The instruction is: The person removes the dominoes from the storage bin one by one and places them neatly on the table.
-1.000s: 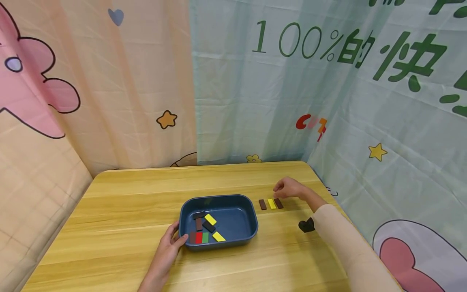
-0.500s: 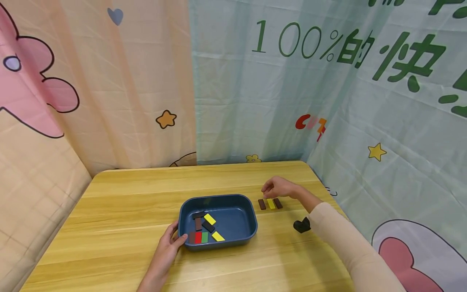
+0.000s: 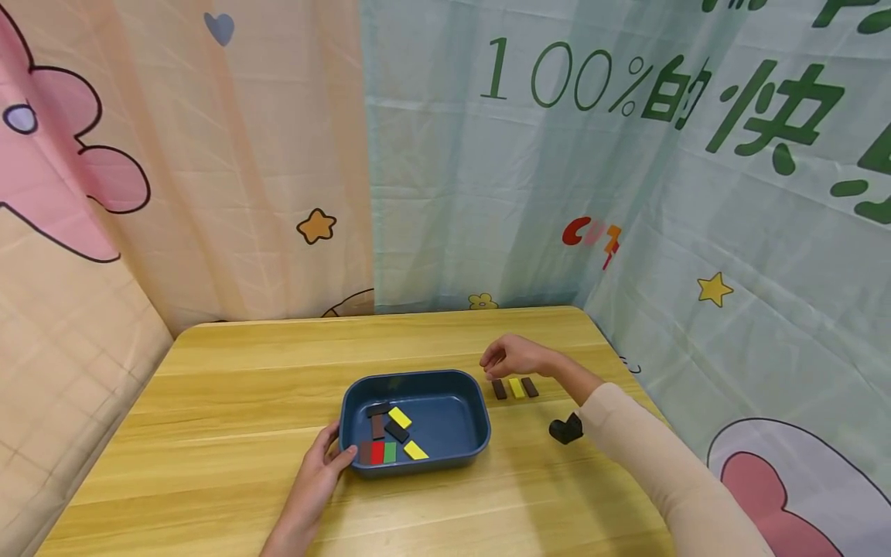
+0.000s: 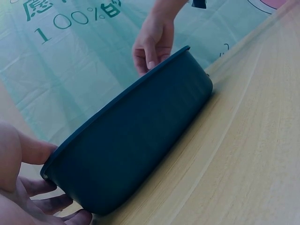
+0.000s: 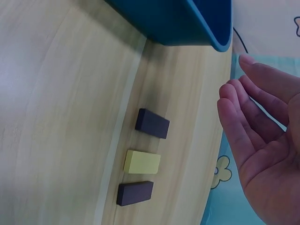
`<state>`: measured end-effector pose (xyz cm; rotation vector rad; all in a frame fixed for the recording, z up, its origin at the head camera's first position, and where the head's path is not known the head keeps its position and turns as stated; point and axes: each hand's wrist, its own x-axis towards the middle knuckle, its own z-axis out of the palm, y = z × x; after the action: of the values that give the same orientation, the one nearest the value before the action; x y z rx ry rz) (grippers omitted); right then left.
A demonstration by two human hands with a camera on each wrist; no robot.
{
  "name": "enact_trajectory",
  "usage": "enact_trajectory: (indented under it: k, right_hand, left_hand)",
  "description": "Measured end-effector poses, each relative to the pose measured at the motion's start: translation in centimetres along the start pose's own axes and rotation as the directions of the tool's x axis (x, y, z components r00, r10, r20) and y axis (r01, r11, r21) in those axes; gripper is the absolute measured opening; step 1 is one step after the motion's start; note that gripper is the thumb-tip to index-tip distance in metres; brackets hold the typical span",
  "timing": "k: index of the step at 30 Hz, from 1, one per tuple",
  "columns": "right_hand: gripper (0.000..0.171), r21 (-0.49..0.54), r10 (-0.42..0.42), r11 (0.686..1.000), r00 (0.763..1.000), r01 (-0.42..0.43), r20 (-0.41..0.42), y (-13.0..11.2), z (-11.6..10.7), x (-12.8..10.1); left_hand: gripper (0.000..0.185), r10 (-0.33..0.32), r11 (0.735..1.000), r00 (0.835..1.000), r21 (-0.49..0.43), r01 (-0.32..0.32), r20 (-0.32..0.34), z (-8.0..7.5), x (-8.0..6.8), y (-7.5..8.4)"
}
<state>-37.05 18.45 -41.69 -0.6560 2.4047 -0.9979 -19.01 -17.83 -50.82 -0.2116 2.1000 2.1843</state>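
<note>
My left hand (image 3: 322, 468) holds the left end of a blue plastic tub (image 3: 448, 422), thumb on the rim and fingers against the outer wall. Inside lie small flat blocks: a red block (image 3: 377, 452) and a green block (image 3: 390, 452) side by side, a yellow block (image 3: 400, 418), a black block (image 3: 397, 431) and several others. My right hand (image 3: 518, 357) hovers just right of the tub with relaxed, slightly bent fingers and holds nothing. Below it, a dark brown block (image 5: 152, 123), a yellow block (image 5: 142, 162) and another dark brown block (image 5: 135, 192) lie in a row on the table.
The wooden table (image 3: 230, 402) meets a printed curtain (image 3: 445, 193) at its back and right edges. A black device (image 3: 566, 428) shows beneath my right forearm, by the sleeve (image 3: 647, 449).
My right hand has moved left over the row of blocks toward the tub, and the black device has shifted left with the arm. The left hand and the tub have stayed in place.
</note>
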Motion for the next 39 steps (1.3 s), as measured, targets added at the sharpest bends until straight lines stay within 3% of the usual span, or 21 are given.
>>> enact_trajectory:
  k: [9, 22, 32, 39]
  right_hand:
    - [0.026, -0.037, -0.058, 0.998, 0.998, 0.059, 0.029, -1.4, 1.0, 0.6]
    - [0.029, -0.087, -0.148, 0.982, 0.968, 0.168, 0.202, -4.5, 3.5, 2.7]
    - [0.024, -0.136, -0.168, 0.963, 0.914, 0.232, 0.369, -7.4, 5.8, 4.8]
    - [0.022, -0.157, -0.198, 0.933, 0.828, 0.323, 0.525, -8.8, 8.1, 6.8]
  left_hand:
    - [0.058, 0.006, 1.0, 1.0, 0.003, -0.006, 0.002, 0.0, -0.1, -0.3]
    - [0.057, 0.012, 1.0, 1.0, -0.012, -0.012, -0.012, 0.1, -0.3, 0.0]
    - [0.058, 0.017, 1.0, 1.0, -0.02, -0.018, -0.016, 0.1, -0.3, 0.0]
    - [0.059, 0.019, 1.0, 1.0, -0.013, -0.019, -0.012, -0.1, -0.2, 0.0]
